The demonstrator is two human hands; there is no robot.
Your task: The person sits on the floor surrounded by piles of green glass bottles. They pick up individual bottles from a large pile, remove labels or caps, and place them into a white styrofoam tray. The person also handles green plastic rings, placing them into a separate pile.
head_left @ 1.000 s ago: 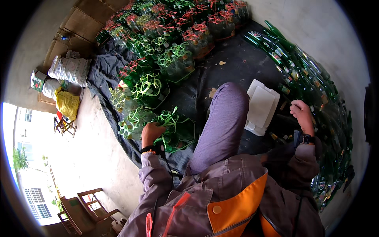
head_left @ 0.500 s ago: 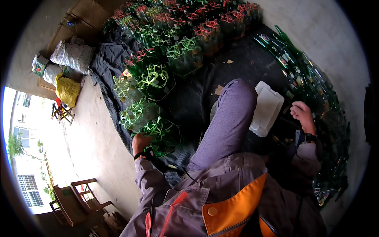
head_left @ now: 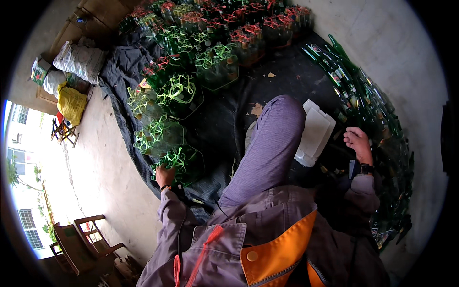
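Note:
My left hand [head_left: 165, 175], fingers curled, grips the top of a bundle of green glass bottles [head_left: 186, 165] tied with bright green strapping, at the front of the rows. My right hand [head_left: 356, 141] is raised at the right, fingers loosely curled with nothing visible in them, between a white foam box lid [head_left: 315, 130] and a long heap of loose green bottles [head_left: 354, 81] along the wall. My bent knee [head_left: 282, 115] rises between the hands.
Strapped bottle bundles [head_left: 215, 67] fill the back of the black sheet [head_left: 229, 110]. Sacks [head_left: 79, 60], a yellow bag [head_left: 71, 103] and cardboard [head_left: 91, 19] lean at the back left, near a folded stand [head_left: 64, 131]. A wooden chair [head_left: 76, 248] stands at the lower left, beside a bright opening.
My left hand has moved left and slightly down, along with the top of the front bundle. My right hand stays raised. The view has shifted slightly.

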